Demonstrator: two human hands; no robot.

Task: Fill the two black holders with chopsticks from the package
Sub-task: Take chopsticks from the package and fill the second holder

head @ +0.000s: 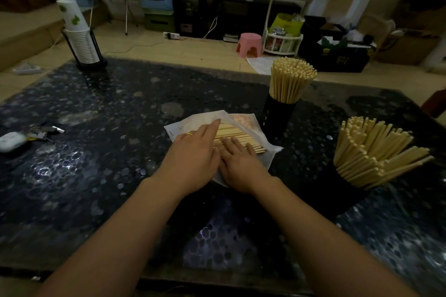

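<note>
A clear plastic package (243, 121) lies flat in the middle of the dark table, with several pale wooden chopsticks (235, 134) lying in it. My left hand (193, 159) rests on the package's left part, fingers straight, a ring on one finger. Beside it my right hand (239, 164) lies flat on the chopsticks with straight fingers. A black holder (277, 118) packed with upright chopsticks stands just right of the package. A second black holder (337, 195), nearer and further right, holds a fanned bundle of chopsticks (371, 152).
The table (108, 152) has a dark, glossy pebble pattern. A stack of paper cups in a black rack (79, 38) stands at the far left corner. Keys and a small white case (14, 140) lie at the left edge. Beyond the table are a pink stool (249, 43) and boxes.
</note>
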